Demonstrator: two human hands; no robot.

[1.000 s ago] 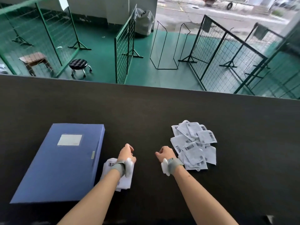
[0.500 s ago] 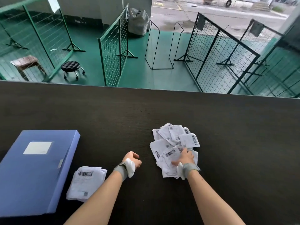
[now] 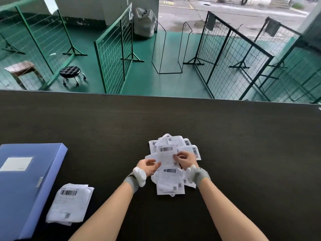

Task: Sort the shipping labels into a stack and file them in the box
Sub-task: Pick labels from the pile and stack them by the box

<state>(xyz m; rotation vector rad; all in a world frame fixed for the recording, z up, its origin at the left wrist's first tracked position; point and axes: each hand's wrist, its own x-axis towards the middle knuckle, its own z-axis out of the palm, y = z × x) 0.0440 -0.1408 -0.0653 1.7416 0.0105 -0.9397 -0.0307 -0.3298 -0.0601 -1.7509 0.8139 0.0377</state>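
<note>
I am in the sorting step: my right hand (image 3: 186, 160) pinches the edge of one label (image 3: 165, 154) on top of the loose pile (image 3: 171, 180), which lies directly under and just ahead of both my hands. My left hand (image 3: 148, 166) sits just beside the right one with its fingers relaxed and spread against the near edge of that same sheet, holding nothing as far as I can see. Well off to the left of my left hand, near my forearm, lies the stack (image 3: 70, 204) I am building, and just beyond it on the same side is the blue box (image 3: 33, 185), lid shut. Everything rests on the dark counter (image 3: 243, 153). The next move, I judge, calls for lifting this single sheet free without dragging its neighbours, then carrying it across to the stack and squaring it there. By count: one box, one stack, one loose pile; the pile shows perhaps ten or so overlapping labels, too jumbled for an exact number.
</note>
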